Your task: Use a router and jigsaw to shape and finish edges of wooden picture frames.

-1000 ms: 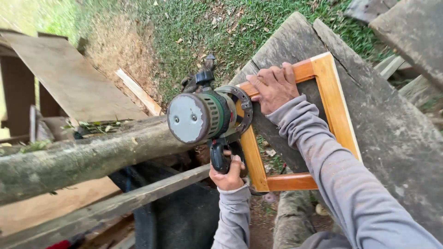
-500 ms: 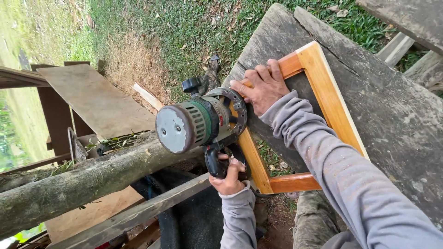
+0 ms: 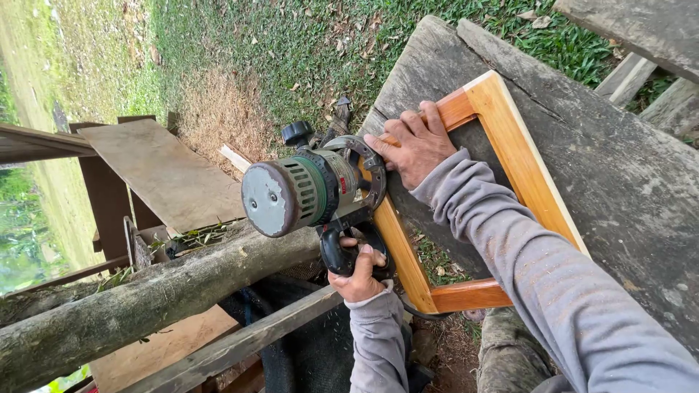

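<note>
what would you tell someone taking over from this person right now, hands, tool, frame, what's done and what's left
Left hand: closed on the black lower grip of the router.
Right hand: flat on the top rail of the wooden frame, fingertips at the router's base, pressing the frame down.
Router: lying on its side, base against the frame's left rail, motor cap pointing out over the log.
Frame: lies on the weathered plank, its left rail overhanging the plank's edge.
Done: cannot tell how much of the edge is already cut.
Left: probably the rest of the left rail; keep both holds firm.
</note>
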